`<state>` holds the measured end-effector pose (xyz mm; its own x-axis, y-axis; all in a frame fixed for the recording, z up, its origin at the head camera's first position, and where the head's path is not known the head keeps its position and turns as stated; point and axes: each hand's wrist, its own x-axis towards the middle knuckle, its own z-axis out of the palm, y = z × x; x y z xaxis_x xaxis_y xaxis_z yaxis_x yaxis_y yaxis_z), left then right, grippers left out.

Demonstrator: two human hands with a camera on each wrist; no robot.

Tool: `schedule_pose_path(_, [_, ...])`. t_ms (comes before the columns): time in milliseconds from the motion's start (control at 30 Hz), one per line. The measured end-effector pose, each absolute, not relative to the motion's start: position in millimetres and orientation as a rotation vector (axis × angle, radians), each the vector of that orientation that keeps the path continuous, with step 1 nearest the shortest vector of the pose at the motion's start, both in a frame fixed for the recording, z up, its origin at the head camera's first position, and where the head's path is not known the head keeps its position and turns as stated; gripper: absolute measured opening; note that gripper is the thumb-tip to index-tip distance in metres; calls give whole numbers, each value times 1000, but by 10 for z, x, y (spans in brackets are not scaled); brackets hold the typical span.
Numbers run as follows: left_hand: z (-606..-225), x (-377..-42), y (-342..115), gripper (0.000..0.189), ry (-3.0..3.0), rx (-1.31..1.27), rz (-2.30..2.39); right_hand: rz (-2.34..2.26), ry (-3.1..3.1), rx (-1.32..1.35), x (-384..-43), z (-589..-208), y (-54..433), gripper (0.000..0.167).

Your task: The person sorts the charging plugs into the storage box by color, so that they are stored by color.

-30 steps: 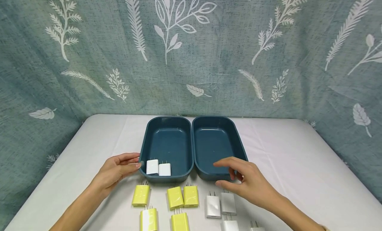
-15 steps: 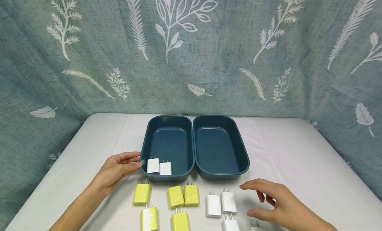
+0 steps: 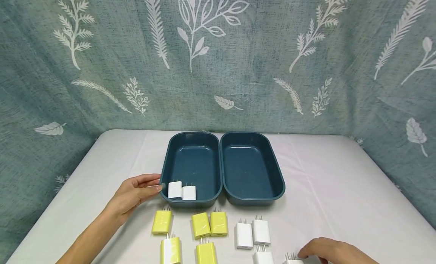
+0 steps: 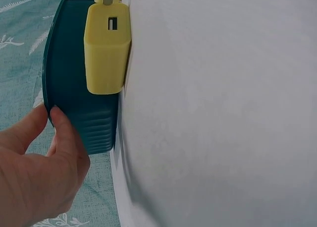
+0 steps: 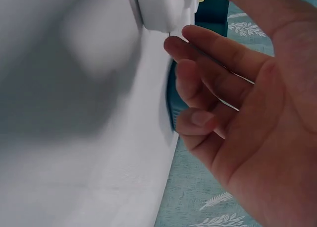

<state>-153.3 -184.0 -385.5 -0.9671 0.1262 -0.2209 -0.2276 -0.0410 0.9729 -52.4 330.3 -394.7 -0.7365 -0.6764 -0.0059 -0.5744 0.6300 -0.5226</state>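
Observation:
My left hand [image 3: 134, 194] pinches the left rim of the left dark blue bin [image 3: 192, 161] between thumb and fingers; the left wrist view shows this grip on the bin's rim [image 4: 48, 63] closely. Two white chargers [image 3: 175, 190] stand in that bin's near left corner. At the lower right, my right hand [image 3: 335, 250] is beside a white charger [image 3: 293, 261] cut off by the frame's bottom edge. In the right wrist view, the loosely bent fingers [image 5: 213, 53] hold nothing and sit just by a white charger [image 5: 161, 9]; whether they touch it, I cannot tell.
A second dark blue bin [image 3: 252, 163] stands against the first on its right. Several yellow chargers [image 3: 161, 222] lie in front of the left bin, prongs pointing away. More white chargers [image 3: 243, 235] lie to their right on the white cloth [image 3: 316, 173]. A patterned curtain [image 3: 218, 86] hangs behind.
My right hand has moved from over the right bin down and right to the lower-right white charger. The left hand keeps its hold on the left bin.

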Motion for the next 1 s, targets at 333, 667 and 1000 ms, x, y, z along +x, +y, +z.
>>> schedule_pose_path(333, [-3869, -1531, -1835, 60, 1982, -106, 2104, -809, 2733, -901, -385, -4177, 3255, 28])
schedule_pose_path(667, [-3868, -1525, -1836, 59, 1979, -105, 2115, -942, 2746, -889, -332, -4293, 3204, 23])
schedule_pose_path(1000, [-3853, -1530, -1831, 59, 1984, -118, 2108, -1044, 2786, -946, -308, -4300, 3174, 25])
